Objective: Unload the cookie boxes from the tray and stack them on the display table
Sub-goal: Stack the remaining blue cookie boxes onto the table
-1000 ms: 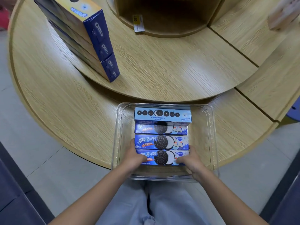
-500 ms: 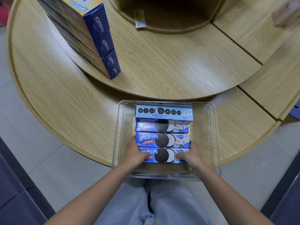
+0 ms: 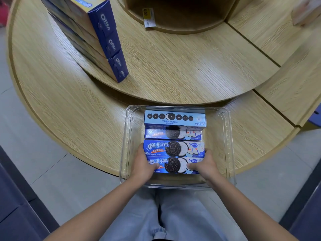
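Both hands close on the nearest cookie box (image 3: 174, 165) from its two ends: my left hand (image 3: 144, 166) wraps the left end with the thumb across its front, and my right hand (image 3: 203, 166) holds the right end the same way, fingers curled shut against the cardboard. Under everything, the round wooden display table (image 3: 57, 105) spreads out in two tiers. On its upper tier (image 3: 173, 66), to the left, a stack of cookie boxes (image 3: 104, 40) stands with dark blue ends toward me. The clear plastic tray (image 3: 225, 136) sits on the lower tier, its near edge overhanging the table above my lap. Inside it lie four boxes in a row, the held one closest to me, the farthest box (image 3: 175, 118) showing a pale blue face.
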The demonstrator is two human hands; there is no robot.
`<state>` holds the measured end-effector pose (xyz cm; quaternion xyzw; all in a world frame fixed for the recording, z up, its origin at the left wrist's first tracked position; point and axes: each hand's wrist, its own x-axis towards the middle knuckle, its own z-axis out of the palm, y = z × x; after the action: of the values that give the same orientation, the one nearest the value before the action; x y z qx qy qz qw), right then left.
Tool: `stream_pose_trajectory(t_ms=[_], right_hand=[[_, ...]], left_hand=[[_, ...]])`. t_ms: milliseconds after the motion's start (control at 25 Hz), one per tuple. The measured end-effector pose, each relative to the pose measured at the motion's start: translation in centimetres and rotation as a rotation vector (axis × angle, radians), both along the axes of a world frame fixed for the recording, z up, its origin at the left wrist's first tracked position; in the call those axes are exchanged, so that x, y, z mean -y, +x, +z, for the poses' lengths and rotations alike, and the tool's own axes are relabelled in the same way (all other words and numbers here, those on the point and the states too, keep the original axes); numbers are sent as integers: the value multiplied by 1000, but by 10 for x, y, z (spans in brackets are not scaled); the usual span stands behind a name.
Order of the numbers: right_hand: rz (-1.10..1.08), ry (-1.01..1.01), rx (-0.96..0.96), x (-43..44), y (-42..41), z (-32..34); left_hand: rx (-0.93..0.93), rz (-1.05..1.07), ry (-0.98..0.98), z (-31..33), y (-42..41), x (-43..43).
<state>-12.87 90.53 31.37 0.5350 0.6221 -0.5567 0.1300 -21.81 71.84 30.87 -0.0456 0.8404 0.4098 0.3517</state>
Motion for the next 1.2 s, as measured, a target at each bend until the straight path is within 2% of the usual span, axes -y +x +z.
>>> stream_pose_trajectory(t_ms=[320, 600, 960, 1200], right_hand=[[60, 61, -139, -2, -4, 46], [47, 255, -374, -4, -19, 90], [36, 401, -534, -20, -60, 110], [61, 492, -597, -38, -104, 111]], left_hand=[[-176, -10, 37, 45, -2, 16], [-330, 76, 184, 82, -29, 11], [-501, 78, 328, 103, -81, -5], [-618, 61, 353, 104, -129, -23]])
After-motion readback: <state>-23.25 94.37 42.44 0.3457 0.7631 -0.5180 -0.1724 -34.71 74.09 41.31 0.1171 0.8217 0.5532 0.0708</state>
